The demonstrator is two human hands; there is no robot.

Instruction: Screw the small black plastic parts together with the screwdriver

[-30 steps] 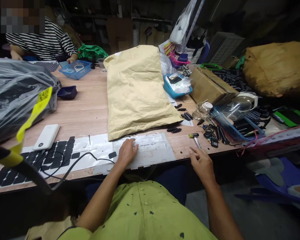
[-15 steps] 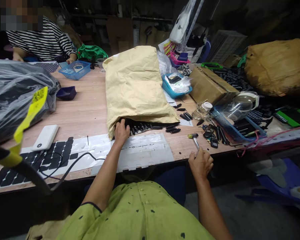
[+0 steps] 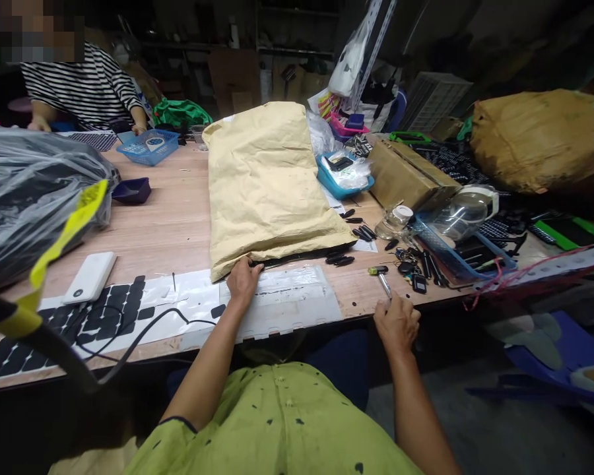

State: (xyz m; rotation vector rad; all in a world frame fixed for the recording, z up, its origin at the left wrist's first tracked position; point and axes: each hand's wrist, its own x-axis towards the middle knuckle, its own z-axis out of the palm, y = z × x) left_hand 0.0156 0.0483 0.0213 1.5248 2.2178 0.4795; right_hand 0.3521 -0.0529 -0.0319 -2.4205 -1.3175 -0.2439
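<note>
A large tan paper sack [image 3: 267,178] lies on the wooden table [image 3: 173,218], its open mouth facing me with small black parts [image 3: 341,258] spilling from it. My left hand [image 3: 242,280] is at the sack's mouth, fingers curled on something small that I cannot make out. It rests on a white backing sheet [image 3: 287,303]. My right hand [image 3: 396,321] sits at the table's front edge, closed round the shaft of a small screwdriver [image 3: 382,276] with a yellow-and-black handle.
A white sheet of black pads [image 3: 103,310], a white power bank [image 3: 90,276] and a black cable [image 3: 143,330] lie left. A plastic-wrapped bundle [image 3: 30,191] fills the far left. Blue trays [image 3: 344,181], a cardboard box [image 3: 406,173] and keys [image 3: 413,274] crowd the right. A person in stripes [image 3: 86,86] sits opposite.
My left hand went from the white sheet into the sack's mouth, lifting the flap, then drew back to the opening as the flap dropped. My right hand closed on the screwdriver.
</note>
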